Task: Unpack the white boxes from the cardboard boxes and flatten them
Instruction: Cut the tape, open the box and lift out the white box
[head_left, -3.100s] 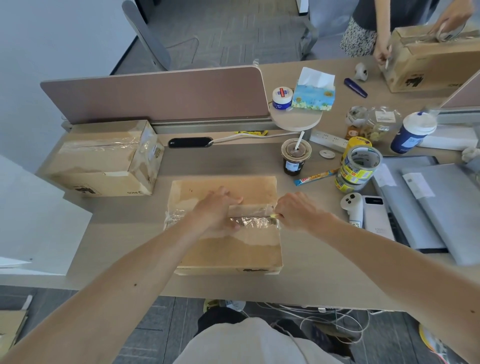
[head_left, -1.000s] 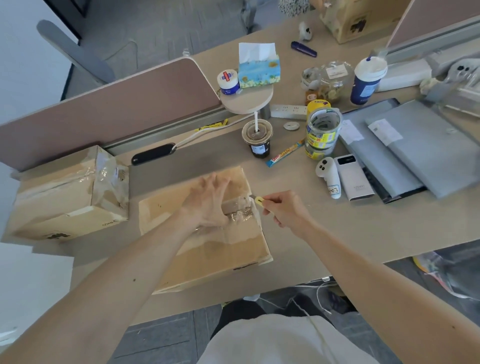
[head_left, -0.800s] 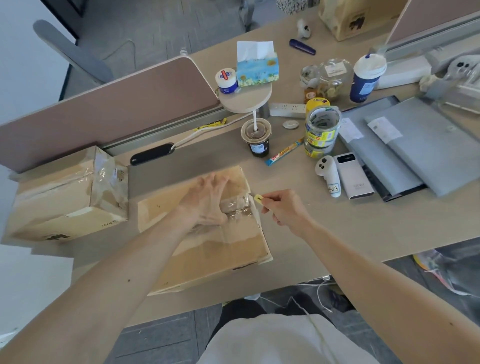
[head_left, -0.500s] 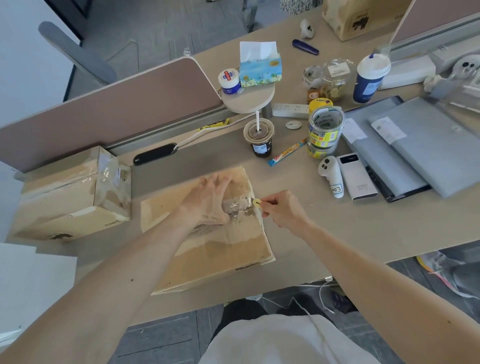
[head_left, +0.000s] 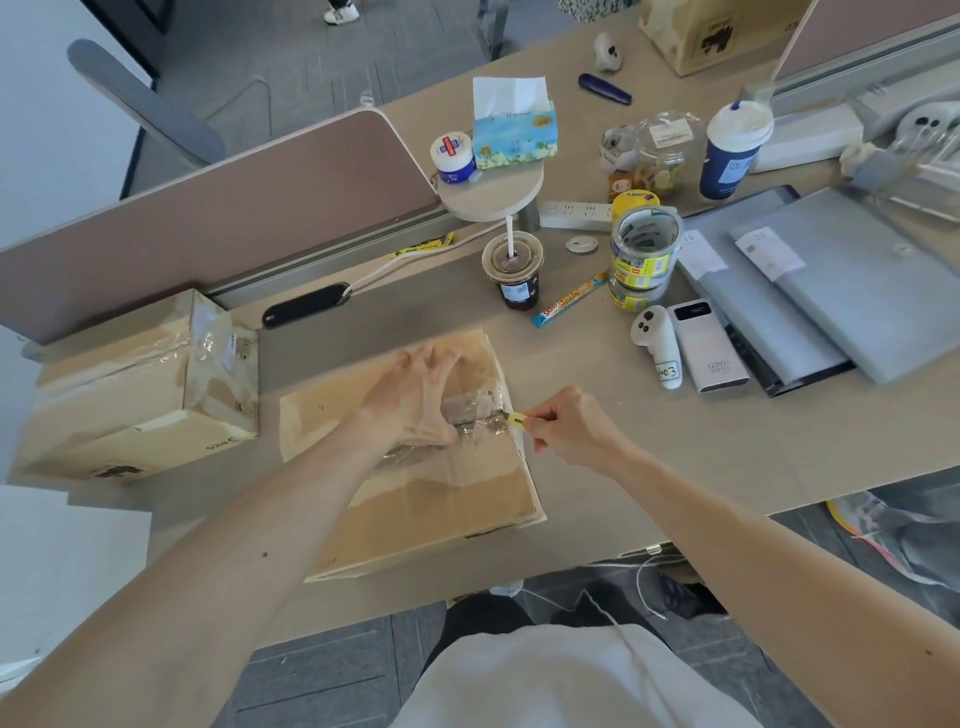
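While the left hand (head_left: 415, 402) is pressing flat on the cardboard box (head_left: 415, 499), the right hand (head_left: 566, 426) is pinching a small yellow cutter (head_left: 516, 420) at the tape. No white boxes are showing yet. Left of the hands, a second taped box (head_left: 140, 384) is waiting.

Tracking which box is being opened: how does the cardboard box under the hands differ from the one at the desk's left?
The box under the hands lies low and flat; the left box stands taller. The left hand presses on the first box while the right hand holds a small yellow cutter at its tape; nobody touches the left box. Both are brown cardboard with clear tape.
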